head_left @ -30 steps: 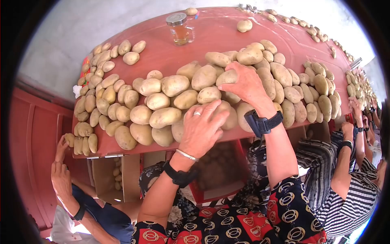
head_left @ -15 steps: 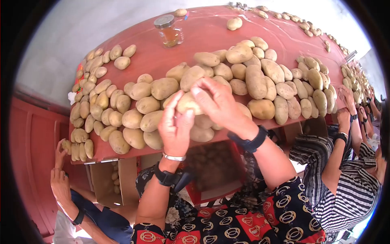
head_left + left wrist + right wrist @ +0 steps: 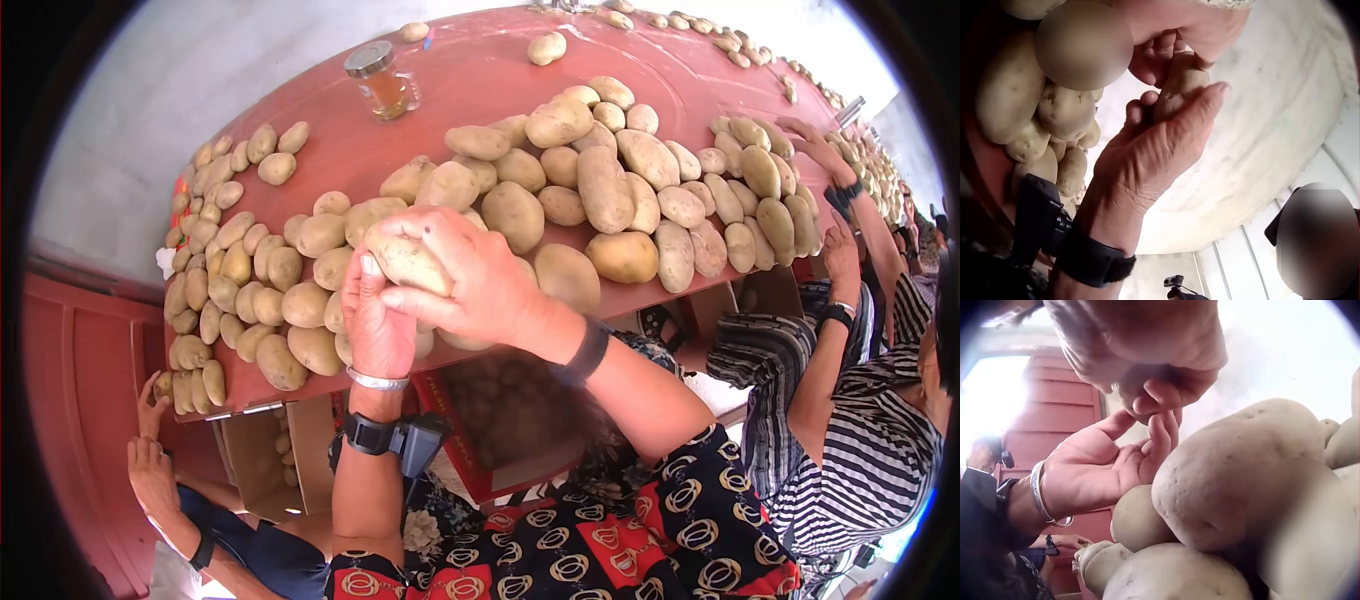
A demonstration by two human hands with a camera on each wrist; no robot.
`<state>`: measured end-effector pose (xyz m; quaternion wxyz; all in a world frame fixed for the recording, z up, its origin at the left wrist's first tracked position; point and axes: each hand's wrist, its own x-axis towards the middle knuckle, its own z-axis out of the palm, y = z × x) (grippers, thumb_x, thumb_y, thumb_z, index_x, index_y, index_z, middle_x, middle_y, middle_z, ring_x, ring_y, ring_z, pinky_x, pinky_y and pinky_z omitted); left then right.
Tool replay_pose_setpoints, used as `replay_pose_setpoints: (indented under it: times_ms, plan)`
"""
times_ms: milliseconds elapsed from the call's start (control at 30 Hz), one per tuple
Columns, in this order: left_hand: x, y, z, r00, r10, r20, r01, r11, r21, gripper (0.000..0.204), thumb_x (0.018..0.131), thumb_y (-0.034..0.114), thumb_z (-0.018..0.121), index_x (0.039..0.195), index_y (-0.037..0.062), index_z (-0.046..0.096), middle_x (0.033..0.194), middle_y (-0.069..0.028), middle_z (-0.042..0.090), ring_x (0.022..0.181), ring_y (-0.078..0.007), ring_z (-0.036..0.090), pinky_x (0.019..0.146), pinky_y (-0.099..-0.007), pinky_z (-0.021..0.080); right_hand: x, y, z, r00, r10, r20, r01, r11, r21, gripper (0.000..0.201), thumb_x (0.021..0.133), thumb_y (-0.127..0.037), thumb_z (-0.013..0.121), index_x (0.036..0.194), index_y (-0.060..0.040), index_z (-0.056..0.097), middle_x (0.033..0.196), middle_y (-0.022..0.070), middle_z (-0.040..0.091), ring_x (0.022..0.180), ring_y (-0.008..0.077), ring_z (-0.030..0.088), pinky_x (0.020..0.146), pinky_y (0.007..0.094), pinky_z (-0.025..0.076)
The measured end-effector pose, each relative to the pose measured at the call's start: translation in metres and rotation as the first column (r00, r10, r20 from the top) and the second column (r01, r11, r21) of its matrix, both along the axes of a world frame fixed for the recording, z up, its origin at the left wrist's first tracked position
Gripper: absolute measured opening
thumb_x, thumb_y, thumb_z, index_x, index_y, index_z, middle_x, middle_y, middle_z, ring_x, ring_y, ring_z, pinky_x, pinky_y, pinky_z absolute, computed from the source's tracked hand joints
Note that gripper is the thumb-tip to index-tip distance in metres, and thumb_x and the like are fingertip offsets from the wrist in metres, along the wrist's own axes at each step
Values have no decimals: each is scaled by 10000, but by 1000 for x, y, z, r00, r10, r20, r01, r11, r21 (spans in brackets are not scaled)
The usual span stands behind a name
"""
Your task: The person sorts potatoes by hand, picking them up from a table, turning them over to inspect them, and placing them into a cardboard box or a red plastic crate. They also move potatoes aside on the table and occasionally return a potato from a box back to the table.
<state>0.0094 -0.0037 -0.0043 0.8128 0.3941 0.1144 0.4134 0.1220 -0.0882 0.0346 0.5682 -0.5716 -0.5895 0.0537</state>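
Both hands hold one potato [image 3: 408, 260] above the near part of the pile. My right hand [image 3: 478, 272] grips it from the right, fingers over the top and thumb along the lower side. Around its left end are the thumb and fingers of my left hand [image 3: 380, 335], which wears a silver bracelet. In the left wrist view the potato [image 3: 1180, 94] sits between the two hands. The right wrist view shows it mostly hidden by the right hand [image 3: 1147, 344], with the left fingertips underneath. Potatoes [image 3: 513, 217] lie heaped just beyond the hands.
The red table [image 3: 470, 85] carries rows of potatoes and a lidded glass mug [image 3: 385, 85]. Under its edge stand an open cardboard box [image 3: 262, 455] and a red box [image 3: 510, 410] of potatoes. Other people's hands [image 3: 840, 262] work at the right and far left.
My right hand took a potato from the pile and brought it left and nearer, where the left hand met it. Both hands then moved further left with the potato.
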Motion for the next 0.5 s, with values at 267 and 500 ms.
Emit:
replay_pose_setpoints:
  times_ms: [267,500]
  plan:
    - [0,-6,2,1000,-13,-9,13,1000,2,314,930,253,499,1160,38,499,1140,-74,562,1064,-189,545,934,-358,455,3,1,-4,995,-10,-101,17,998,65,512,696,-260,746,1116,-81,515,1042,142,581,928,301,596,782,360,488]
    - [-3,-2,6,997,-44,71,48,997,-62,220,912,162,530,1109,70,496,1120,-54,560,1043,-164,536,911,-325,458,-3,5,-4,997,-60,-55,60,998,1,531,679,-258,762,1119,-88,517,1037,132,585,917,299,597,783,363,489]
